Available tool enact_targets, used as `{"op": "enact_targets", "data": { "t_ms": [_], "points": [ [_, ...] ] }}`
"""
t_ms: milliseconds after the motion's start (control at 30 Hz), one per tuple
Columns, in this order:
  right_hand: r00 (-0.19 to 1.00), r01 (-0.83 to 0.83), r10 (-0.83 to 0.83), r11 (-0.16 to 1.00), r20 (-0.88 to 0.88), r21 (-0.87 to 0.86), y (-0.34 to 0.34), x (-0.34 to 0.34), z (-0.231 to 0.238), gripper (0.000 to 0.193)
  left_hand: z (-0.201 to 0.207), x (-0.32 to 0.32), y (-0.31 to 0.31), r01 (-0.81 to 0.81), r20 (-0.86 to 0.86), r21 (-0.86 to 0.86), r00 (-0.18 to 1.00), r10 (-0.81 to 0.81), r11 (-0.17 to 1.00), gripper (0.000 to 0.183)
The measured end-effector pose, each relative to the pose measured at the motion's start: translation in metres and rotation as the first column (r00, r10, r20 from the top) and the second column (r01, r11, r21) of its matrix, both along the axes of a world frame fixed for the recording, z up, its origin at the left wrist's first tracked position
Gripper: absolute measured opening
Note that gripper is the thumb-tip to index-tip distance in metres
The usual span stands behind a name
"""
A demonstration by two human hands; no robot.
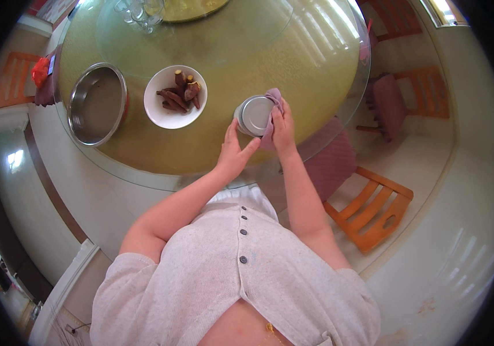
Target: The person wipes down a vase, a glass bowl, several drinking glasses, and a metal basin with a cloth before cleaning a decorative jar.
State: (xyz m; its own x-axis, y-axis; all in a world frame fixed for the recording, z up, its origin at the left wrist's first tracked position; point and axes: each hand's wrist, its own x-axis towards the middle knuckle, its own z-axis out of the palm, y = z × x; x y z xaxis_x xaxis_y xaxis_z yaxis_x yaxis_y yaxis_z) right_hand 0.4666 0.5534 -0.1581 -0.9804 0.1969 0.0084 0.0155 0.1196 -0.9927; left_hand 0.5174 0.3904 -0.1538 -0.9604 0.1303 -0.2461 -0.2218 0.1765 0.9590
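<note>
A jar with a silver-grey lid (256, 116) is on or just above the near part of the round table, between my two hands. Against its near left side my left hand (233, 154) is closed, thumb and fingers gripping the jar. My right hand (284, 128) presses a mauve cloth (267, 137) to the jar's right side, the fingers closed over the cloth. To the left stands a white bowl (158, 113) holding several purple sweet potatoes (180, 95). The jar's lower part is mostly hidden under its lid.
A steel basin (97, 104) with some liquid sits at the table's left edge. Drinking glasses (143, 14) stand at the far left of the glass-topped table (247, 63). A wooden chair (371, 207) with a mauve cover is close on my right; more chairs (408, 101) stand beyond.
</note>
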Motion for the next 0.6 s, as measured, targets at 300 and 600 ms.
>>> {"op": "enact_targets", "data": {
  "t_ms": [300,600],
  "points": [
    [0.997,-0.078,0.078,0.997,0.015,-0.001,0.006,-0.021,0.014,0.037,0.052,-0.088,-0.027,0.218,-0.379,-0.572,0.784,-0.491,0.790,0.121],
    [0.970,0.203,-0.113,0.859,0.213,-0.470,0.002,-0.017,0.012,0.044,0.042,-0.105,-0.016,0.496,-0.209,-0.406,0.767,-0.606,0.768,0.112]
  ]
}}
